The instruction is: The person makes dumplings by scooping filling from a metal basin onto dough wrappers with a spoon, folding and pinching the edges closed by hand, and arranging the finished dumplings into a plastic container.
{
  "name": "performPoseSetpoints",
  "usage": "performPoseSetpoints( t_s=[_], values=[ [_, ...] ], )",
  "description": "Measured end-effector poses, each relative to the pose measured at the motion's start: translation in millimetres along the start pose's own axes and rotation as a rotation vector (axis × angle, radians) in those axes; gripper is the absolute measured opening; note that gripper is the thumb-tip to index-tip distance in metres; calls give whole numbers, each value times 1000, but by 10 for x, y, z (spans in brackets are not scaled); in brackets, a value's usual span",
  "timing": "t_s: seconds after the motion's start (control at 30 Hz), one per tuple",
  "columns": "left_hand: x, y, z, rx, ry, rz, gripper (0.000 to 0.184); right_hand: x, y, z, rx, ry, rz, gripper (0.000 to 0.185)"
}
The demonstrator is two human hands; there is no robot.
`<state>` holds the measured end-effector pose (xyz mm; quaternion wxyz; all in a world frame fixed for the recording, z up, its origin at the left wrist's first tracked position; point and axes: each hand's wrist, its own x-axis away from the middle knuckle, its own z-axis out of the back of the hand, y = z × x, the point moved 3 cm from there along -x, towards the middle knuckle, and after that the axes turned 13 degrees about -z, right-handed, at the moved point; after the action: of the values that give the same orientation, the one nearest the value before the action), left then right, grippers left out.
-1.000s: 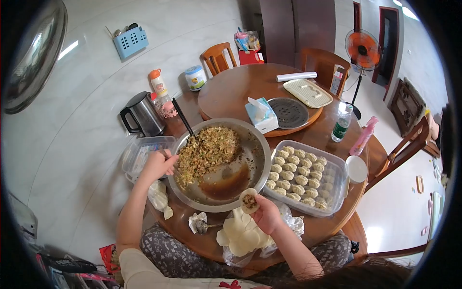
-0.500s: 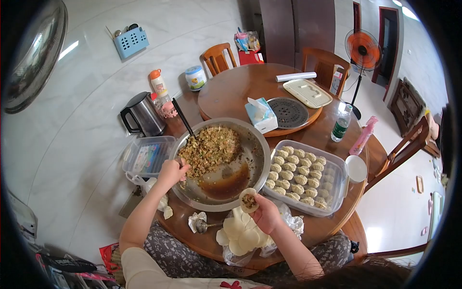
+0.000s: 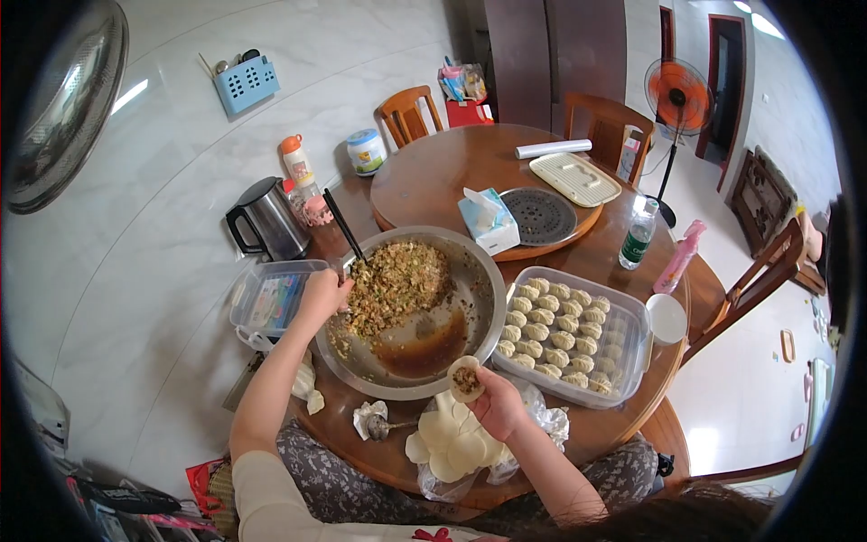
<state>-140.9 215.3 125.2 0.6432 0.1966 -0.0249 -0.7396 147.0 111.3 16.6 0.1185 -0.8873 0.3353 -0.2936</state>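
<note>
My right hand (image 3: 498,402) holds a round dumpling wrapper (image 3: 454,390) with filling in its middle, just past the near rim of a big metal bowl (image 3: 492,348). Inside the bowl, minced filling (image 3: 402,285) is heaped at the far left, with brown liquid below it. My left hand (image 3: 323,294) is over the bowl's left side, fingers curled together at the filling's edge; what they hold, if anything, is hidden. Black chopsticks (image 3: 342,223) stand in the filling just beyond it. Flat wrappers (image 3: 452,438) lie stacked on plastic near my right hand.
A plastic box (image 3: 638,361) of pleated dumplings (image 3: 562,340) stands right of the bowl. A spoon (image 3: 379,426) lies near the table edge. Around the bowl are a lidded box (image 3: 271,303), kettle (image 3: 268,217), tissue box (image 3: 489,226), water bottle (image 3: 638,237) and white bowl (image 3: 667,319).
My left hand has moved up along the bowl's left side, away from me and closer to the chopsticks. The right hand keeps holding the filled wrapper in nearly the same place.
</note>
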Motion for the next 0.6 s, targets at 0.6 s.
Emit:
performPoseSetpoints(
  t_s=[0.6],
  values=[
    [-488, 625, -542, -551, -282, -365, 14, -15, 39, -25, -4, -22, -4, 31]
  ],
)
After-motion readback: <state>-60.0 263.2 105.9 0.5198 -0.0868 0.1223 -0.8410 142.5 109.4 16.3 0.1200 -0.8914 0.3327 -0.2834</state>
